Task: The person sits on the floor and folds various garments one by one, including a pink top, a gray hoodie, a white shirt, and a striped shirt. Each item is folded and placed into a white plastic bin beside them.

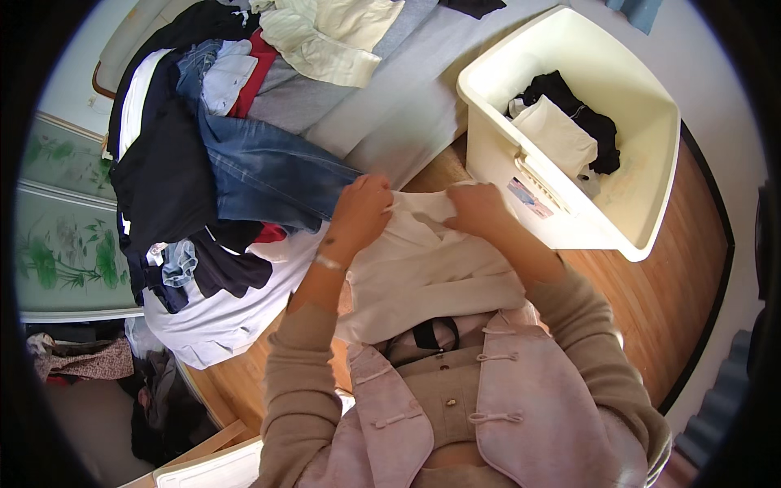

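A white cloth garment (436,274) hangs stretched in front of me, its upper edge held between both hands. My left hand (365,207) grips the upper left part of that edge, and a band circles the wrist. On the upper right part my right hand (479,210) pinches the fabric, with the fingertips partly hidden. Creases run down from between the hands, and the garment's lower edge falls before my pink vest (543,409). Just beyond my left hand lies a leg of blue jeans (268,165).
A cream plastic bin (506,171) stands at the right, holding black clothing (576,119) and a folded white cloth (558,137). Dark garments (168,183) pile up on the bed at left, with a pale yellow garment (329,43) farther back. An open drawer (226,439) of clothes sits lower left.
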Demonstrator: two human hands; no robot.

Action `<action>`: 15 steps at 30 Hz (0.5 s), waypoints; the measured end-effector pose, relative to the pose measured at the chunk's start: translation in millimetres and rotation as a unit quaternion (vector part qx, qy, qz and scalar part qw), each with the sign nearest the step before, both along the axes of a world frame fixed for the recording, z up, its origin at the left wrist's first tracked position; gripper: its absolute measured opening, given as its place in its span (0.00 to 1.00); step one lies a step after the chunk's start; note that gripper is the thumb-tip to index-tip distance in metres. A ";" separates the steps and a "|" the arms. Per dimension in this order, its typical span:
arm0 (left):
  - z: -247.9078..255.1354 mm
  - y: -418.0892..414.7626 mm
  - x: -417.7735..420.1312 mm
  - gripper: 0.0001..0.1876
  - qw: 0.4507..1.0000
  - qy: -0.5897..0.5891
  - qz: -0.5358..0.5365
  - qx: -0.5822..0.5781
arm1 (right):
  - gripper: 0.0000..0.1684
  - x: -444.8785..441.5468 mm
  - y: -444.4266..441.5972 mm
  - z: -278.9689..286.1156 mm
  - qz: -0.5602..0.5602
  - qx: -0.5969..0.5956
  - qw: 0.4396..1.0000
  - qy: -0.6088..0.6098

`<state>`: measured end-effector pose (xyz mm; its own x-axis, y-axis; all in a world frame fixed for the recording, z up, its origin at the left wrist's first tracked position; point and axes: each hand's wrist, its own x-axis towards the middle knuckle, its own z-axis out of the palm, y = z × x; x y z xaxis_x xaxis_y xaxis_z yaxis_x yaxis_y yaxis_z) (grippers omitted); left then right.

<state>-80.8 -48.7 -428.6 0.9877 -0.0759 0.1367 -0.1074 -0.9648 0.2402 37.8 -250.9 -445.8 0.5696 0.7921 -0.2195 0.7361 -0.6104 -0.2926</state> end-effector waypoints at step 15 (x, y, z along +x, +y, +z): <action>-11.7 -29.1 -24.8 0.17 0.989 0.001 0.113 -0.097 | 0.08 -8.2 -51.7 -10.2 -0.109 0.119 0.983 -0.085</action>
<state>-105.6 -77.8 -440.3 0.9768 0.1737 0.1253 0.1058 -0.9001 0.4227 29.6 -302.6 -456.0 0.7444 0.6641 0.0701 0.6456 -0.6888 -0.3299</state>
